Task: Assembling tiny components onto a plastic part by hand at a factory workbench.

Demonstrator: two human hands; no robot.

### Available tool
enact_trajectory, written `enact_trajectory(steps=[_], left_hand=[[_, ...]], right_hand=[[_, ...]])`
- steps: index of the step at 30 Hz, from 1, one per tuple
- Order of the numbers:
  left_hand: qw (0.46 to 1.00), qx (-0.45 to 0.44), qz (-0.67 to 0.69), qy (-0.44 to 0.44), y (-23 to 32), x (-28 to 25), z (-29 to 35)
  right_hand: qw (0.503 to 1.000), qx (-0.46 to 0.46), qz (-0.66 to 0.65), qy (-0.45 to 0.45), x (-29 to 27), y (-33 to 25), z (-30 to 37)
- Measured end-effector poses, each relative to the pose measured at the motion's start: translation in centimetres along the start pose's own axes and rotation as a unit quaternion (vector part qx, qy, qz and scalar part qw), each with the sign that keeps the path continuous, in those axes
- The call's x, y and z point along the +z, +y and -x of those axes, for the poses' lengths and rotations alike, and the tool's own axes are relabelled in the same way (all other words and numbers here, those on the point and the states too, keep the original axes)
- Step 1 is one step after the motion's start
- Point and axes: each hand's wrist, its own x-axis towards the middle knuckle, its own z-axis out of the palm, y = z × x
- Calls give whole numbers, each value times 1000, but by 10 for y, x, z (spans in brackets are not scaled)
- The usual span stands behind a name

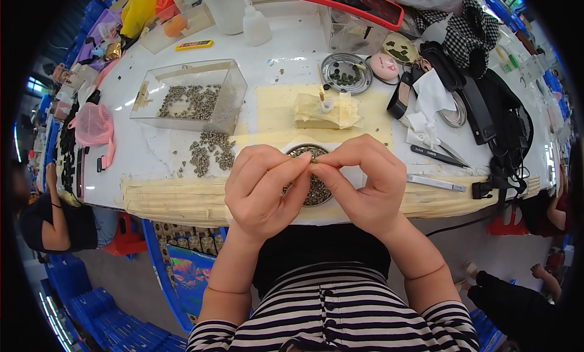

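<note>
Both hands meet above a round dish (320,147) filled with small grey-brown metallic-looking pieces. My left hand (261,185) is closed in a pinch, thumb and forefinger on a tiny grey-green piece (313,160). From the other side, my right hand (368,179) pinches at the same piece, its fingertips almost touching the left ones. The piece is too small and too covered to name its kind. Behind the hands sits a block wrapped in yellowish tape (316,118), with a small white cup (326,105) on top.
At the left stands a clear plastic box (228,87) of similar pieces, with a loose pile (207,152) beside it. Tweezers (439,155) and a metal tool (437,182) lie at the right. Farther back are a metal dish (364,84), black straps (474,112) and a red-cased phone (350,5).
</note>
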Motion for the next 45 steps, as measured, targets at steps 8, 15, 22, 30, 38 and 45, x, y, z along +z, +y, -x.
enact_trajectory(steps=[8, 15, 22, 30, 38, 45], left_hand=[[999, -26, 13, 26, -2, 1, 3], [1000, -4, 23, 13, -1, -2, 1], [1000, -5, 20, 14, 0, 0, 0], [999, -27, 10, 30, -2, 1, 3], [999, -7, 27, 21, 0, -1, 1], [1000, -1, 17, 12, -1, 0, 0]], right_hand=[[998, -47, 37, 28, 8, 0, 3], [976, 139, -156, -56, 0, 1, 3], [960, 184, -211, -29, 0, 1, 3], [1000, -4, -8, -7, 2, -5, 1], [986, 112, -110, -46, 0, 0, 1], [965, 179, -190, -24, 0, 1, 3]])
